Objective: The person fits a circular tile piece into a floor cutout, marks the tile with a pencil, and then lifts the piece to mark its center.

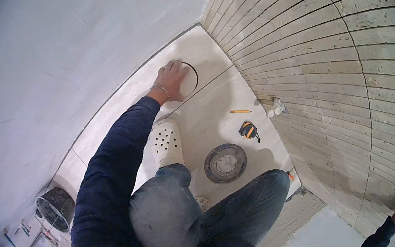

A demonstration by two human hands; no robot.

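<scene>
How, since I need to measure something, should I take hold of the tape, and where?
Probably from above, pinching opposite sides of the tape by its chunky body: it lies on the floor, with gaps separating it from the pencil and dark disc. The thin strap seems a poorer hold.

A cream round piece [190, 80], edged by a thin black arc, matches the cream floor [215, 106]. The sleeve [107, 166] is navy; the white clog [166, 143] is dotted with dark holes; blue jeans [252, 207] show a dusty grey knee [165, 219]. Pencil [241, 111]: yellow-orange. Tape measure [247, 129]: black and orange. Dark lines stripe the beige wall [310, 62].
</scene>
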